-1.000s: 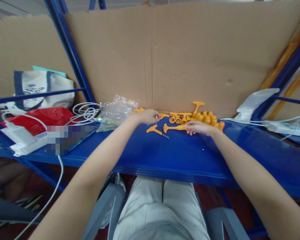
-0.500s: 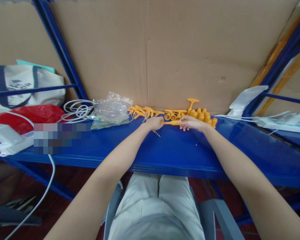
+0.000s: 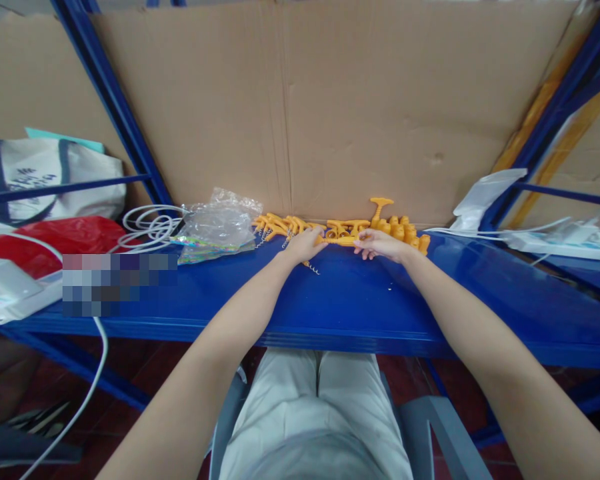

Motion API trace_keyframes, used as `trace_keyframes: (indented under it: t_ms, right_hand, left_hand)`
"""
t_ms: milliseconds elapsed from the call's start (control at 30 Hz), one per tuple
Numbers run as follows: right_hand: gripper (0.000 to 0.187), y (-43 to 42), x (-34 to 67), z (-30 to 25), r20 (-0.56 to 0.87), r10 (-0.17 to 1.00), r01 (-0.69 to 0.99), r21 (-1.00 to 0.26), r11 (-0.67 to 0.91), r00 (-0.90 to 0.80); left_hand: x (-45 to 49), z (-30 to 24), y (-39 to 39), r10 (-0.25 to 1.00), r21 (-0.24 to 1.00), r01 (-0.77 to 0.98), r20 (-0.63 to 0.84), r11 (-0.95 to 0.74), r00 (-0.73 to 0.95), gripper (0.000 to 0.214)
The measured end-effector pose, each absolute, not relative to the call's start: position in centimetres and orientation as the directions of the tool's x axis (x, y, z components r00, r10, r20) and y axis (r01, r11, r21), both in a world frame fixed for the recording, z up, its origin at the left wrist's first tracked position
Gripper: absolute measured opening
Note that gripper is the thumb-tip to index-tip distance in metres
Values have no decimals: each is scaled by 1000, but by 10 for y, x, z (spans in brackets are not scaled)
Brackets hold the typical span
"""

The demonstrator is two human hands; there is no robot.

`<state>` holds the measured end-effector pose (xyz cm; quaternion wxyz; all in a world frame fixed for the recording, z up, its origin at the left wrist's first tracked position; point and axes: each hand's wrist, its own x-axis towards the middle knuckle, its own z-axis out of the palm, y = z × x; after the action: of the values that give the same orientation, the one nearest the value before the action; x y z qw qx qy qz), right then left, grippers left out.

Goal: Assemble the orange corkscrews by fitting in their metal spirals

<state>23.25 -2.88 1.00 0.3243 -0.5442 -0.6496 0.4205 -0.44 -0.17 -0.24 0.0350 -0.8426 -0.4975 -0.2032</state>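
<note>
Between my two hands lies a yellow plastic corkscrew [image 3: 345, 241], held sideways just above the tabletop. My left hand [image 3: 305, 247] is closed round its left end, which the fingers mostly hide. On its right part, my right hand [image 3: 380, 245] closes with thumb and fingertips. Beneath my left hand, a metal spiral [image 3: 311, 268] pokes out over the table. To the left are several yellow handles with metal spirals [image 3: 273, 225]. Behind and right of my right hand stand several yellow hollow pieces [image 3: 405, 230], with one T-shaped yellow handle [image 3: 381, 208] upright among them.
The blue table [image 3: 350, 307] backs onto a cardboard panel [image 3: 360, 113]. Clear plastic bags [image 3: 220, 223], a coiled white cable [image 3: 153, 227] and a red bag [image 3: 80, 235] are at left. A white power strip [image 3: 565, 243] lies at right.
Less of the threaded part shows between my hands, which are slightly closer together. Both hands stay on the corkscrew. The whole view has tilted and shifted slightly.
</note>
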Motion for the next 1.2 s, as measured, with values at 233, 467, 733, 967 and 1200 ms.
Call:
trace_keyframes:
  t_ms: [233,467,733,967,1200]
  right_hand:
    - [16,-32,230,12,-14,985,415,-908,60,-174]
    - [20,-32,231,13,0,980,399,-913,80,-198]
    - [42,-31,237,14,15,969,418,-900,120,-247]
    - [58,-34,235,16,17,977,467,-876,118,-214]
    - [54,-31,233,15,-7,981,472,-877,86,-193]
  left_hand:
    - [-7,-5,4,786,184,807,424,-561,450,26]
    - [-7,-5,4,777,180,806,447,-564,444,28]
    - [-7,-5,2,750,199,779,488,-594,447,28]
    - [-7,-5,2,746,209,769,489,-604,452,28]
    - [-8,-3,3,745,199,770,480,-606,463,28]
